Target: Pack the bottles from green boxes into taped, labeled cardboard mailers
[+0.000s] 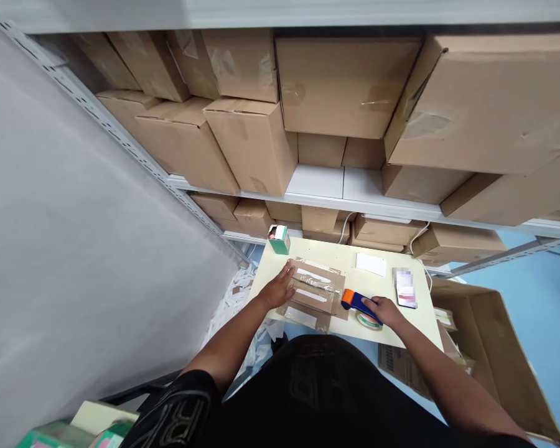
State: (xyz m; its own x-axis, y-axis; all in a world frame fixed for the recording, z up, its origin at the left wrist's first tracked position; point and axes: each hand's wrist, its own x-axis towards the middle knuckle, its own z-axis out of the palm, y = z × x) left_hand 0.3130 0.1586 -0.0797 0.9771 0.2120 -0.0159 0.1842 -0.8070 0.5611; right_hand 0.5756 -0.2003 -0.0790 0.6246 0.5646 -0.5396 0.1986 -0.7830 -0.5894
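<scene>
On a small pale yellow table lies a flat brown cardboard parcel with white strips and clear tape or film over it. My left hand rests on the parcel's left edge, fingers stretched out flat. My right hand is closed round the blue handle of an orange and blue tape dispenser, which sits on the table just right of the parcel with its tape roll underneath.
A small green box stands at the table's far left corner. A white card and a stack of labels lie at the far right. An open cardboard box sits on the blue floor to the right. Shelves of brown cartons rise behind. Paper scraps litter the floor at left.
</scene>
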